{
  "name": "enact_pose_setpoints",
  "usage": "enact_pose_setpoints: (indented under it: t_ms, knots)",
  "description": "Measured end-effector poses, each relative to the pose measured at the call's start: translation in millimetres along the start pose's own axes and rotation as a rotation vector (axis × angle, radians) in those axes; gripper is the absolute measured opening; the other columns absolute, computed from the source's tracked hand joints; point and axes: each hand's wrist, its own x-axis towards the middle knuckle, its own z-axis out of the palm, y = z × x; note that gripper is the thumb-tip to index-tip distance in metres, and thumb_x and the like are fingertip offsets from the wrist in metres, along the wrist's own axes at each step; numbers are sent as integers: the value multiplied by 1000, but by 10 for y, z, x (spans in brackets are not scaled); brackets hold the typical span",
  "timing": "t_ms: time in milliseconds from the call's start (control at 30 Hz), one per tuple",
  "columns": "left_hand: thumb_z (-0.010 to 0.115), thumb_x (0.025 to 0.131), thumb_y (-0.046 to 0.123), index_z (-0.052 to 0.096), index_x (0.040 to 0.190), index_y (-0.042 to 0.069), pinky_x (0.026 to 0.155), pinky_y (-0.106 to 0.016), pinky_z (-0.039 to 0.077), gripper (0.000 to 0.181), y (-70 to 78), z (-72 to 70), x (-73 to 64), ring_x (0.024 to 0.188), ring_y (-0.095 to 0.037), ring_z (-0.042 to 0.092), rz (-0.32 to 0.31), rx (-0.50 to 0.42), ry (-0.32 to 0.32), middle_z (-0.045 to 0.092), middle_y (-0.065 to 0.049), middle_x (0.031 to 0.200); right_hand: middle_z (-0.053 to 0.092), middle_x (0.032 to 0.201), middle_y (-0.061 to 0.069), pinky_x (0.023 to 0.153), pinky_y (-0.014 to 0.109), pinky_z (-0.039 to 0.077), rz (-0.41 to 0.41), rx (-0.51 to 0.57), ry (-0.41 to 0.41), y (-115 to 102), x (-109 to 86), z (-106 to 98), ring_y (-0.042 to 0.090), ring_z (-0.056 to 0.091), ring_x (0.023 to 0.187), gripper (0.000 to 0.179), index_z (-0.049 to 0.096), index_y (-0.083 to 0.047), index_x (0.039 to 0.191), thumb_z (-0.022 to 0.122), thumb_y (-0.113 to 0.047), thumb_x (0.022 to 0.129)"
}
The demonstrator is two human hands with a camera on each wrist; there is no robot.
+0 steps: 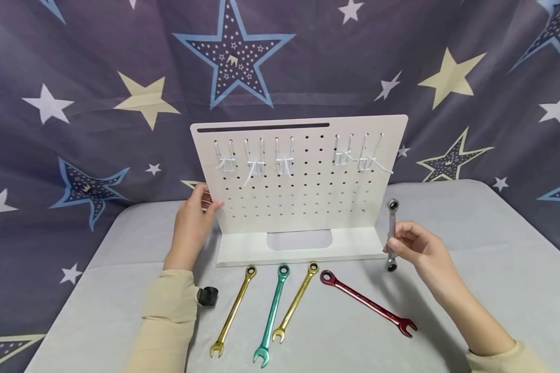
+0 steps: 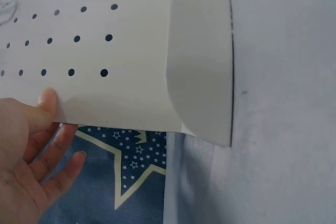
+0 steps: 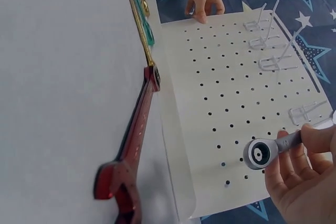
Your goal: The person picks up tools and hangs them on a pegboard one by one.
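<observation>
Head view: left hand [image 1: 192,225] pinches white pegboard [image 1: 298,180] by its left edge, thumb in front; right hand [image 1: 422,248] grips silver double-box-end ratcheting wrench [image 1: 392,228] near opposite edge.

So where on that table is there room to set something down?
Bare tabletop lies left of the left sleeve, beyond the right fingers, and between the red wrench and nearest gold wrench. Crowded left of that: a green wrench and another gold wrench, before the pegboard.
</observation>
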Motion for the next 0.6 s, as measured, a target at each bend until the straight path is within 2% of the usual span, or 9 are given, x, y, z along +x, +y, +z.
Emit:
enact_pose_setpoints:
  t_ms: [333,600]
  knots:
    - [63,99,21,52,122,7,87,-49,50,29,6,14,-2,102,-35,64,-10,11,-21,66,-18,108,66,87,0,80,20,52,-39,68,34,-90,-8,32,12,66,80,12,59,-5,101,59,6,96]
    - [63,98,23,54,122,9,86,-52,48,29,10,27,-10,102,-36,63,-33,11,-11,67,-17,110,67,86,0,78,21,52,-78,116,35,-127,10,-4,12,66,79,16,61,-7,99,58,9,95]
